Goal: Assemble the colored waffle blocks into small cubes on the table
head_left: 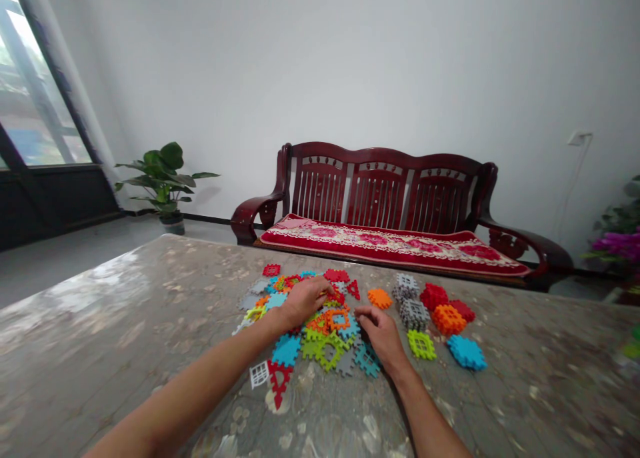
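Pile (313, 347) of coloured toothed pieces lies lower centre of frame on the desk (200, 298); left hand (306, 298) is over its upper part; right hand (381, 331) sits at its right edge, pile leftward, grey stack (414, 315) rightward; fingers of both bent, cannot tell whether either grip holds a piece.

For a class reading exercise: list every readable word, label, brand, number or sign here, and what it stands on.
None can be read. The colourful notched plastic pieces and long red floral cloth show no legible text; any marking on the small white wall socket is too small to read.
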Action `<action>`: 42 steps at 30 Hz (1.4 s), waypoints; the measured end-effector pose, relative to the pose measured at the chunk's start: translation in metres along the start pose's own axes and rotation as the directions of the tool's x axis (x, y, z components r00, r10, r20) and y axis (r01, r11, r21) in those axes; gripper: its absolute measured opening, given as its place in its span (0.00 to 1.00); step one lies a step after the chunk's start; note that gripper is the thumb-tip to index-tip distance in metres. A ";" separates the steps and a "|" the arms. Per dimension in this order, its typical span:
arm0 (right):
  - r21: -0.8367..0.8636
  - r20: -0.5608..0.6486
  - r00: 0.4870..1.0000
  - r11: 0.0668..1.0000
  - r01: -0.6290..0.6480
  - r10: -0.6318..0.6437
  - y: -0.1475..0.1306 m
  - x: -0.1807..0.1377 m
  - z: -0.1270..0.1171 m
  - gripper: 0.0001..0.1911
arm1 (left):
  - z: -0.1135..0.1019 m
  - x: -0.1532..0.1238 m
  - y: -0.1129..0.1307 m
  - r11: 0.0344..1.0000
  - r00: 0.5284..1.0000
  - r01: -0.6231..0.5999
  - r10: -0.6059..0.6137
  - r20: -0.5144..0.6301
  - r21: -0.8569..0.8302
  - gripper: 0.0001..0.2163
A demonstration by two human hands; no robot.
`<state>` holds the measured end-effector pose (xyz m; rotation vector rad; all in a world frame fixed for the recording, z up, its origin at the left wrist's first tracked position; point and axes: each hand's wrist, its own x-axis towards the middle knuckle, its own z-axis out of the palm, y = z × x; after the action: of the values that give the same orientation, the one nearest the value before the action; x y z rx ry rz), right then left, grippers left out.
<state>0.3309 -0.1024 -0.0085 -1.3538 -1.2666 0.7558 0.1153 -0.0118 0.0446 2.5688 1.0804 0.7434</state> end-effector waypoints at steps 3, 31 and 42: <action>-0.010 0.002 1.000 1.000 -0.002 0.002 -0.001 0.000 0.000 0.15 | -0.001 -0.015 0.005 0.993 0.997 -0.057 0.061 0.039 -0.100 0.12; 0.106 0.169 0.978 0.984 -0.144 0.125 -0.005 0.012 -0.010 0.34 | -0.047 -0.107 -0.098 0.711 0.686 0.703 -0.665 -0.296 0.029 0.17; -0.126 0.219 0.976 0.991 0.035 -0.007 -0.016 0.038 0.014 0.30 | -0.046 -0.107 -0.103 0.738 0.727 0.671 -0.634 -0.265 0.077 0.16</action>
<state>0.3223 -0.0648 0.0117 -1.3867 -1.5233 0.8370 -0.0343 -0.0167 0.0019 1.9846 2.0500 0.7671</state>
